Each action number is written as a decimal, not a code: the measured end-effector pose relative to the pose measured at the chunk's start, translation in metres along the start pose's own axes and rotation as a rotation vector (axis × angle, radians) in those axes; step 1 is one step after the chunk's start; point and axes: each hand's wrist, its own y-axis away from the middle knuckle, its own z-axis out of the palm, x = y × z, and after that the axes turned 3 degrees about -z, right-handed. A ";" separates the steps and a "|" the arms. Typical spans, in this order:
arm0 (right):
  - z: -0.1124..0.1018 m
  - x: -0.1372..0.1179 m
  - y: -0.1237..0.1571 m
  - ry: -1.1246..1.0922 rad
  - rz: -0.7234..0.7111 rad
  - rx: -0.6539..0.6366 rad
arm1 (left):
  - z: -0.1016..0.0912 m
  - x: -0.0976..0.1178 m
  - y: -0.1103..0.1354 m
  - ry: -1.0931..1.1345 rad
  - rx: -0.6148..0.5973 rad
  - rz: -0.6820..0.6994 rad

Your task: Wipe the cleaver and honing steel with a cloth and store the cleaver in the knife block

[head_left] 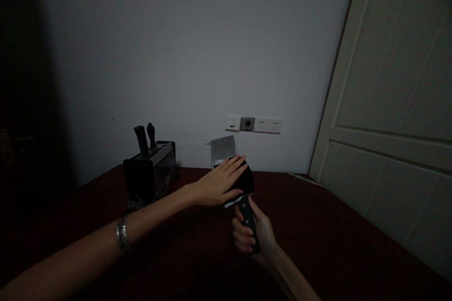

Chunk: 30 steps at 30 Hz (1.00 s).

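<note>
My right hand (251, 235) is closed around the black handle of a wide-bladed knife, a cleaver (223, 149), whose grey blade points up and away toward the wall. My left hand (221, 181) lies flat with its fingers stretched out, pressing a black cloth (246, 181) against the lower part of the blade. A silver bracelet (122, 234) sits on my left wrist. Both hands are above the dark red table (318, 225).
A black knife block (150, 172) with two dark handles sticking out stands at the back left of the table. A strip of wall sockets (254, 124) is on the white wall behind. A pale door (395, 103) stands at the right. The left side is very dark.
</note>
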 end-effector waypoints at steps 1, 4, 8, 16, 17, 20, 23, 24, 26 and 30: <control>0.000 -0.001 0.000 0.005 0.007 -0.004 | -0.002 -0.002 0.001 0.011 -0.004 0.018; 0.000 -0.002 0.001 0.020 0.007 -0.004 | -0.007 -0.007 0.005 0.041 -0.009 0.064; 0.000 0.002 0.001 0.029 -0.008 0.021 | -0.006 -0.003 0.002 0.086 0.039 0.048; 0.000 0.002 0.001 0.026 0.005 -0.007 | -0.009 -0.003 -0.006 0.166 0.040 0.073; 0.000 0.001 0.001 0.022 0.009 -0.022 | -0.011 -0.005 -0.005 0.173 0.033 0.094; -0.002 0.002 0.000 0.002 0.003 -0.044 | -0.014 -0.006 -0.005 0.191 0.036 0.125; -0.003 0.005 0.000 -0.004 0.001 -0.022 | -0.010 0.000 -0.008 0.206 0.090 0.099; -0.004 0.005 -0.001 0.000 0.001 -0.007 | -0.007 0.003 -0.009 0.208 0.107 0.088; -0.004 0.005 -0.002 0.014 -0.013 0.032 | -0.001 0.007 -0.012 0.209 0.134 0.067; -0.003 0.000 -0.003 0.069 -0.071 0.111 | 0.006 0.008 -0.017 0.240 0.167 0.023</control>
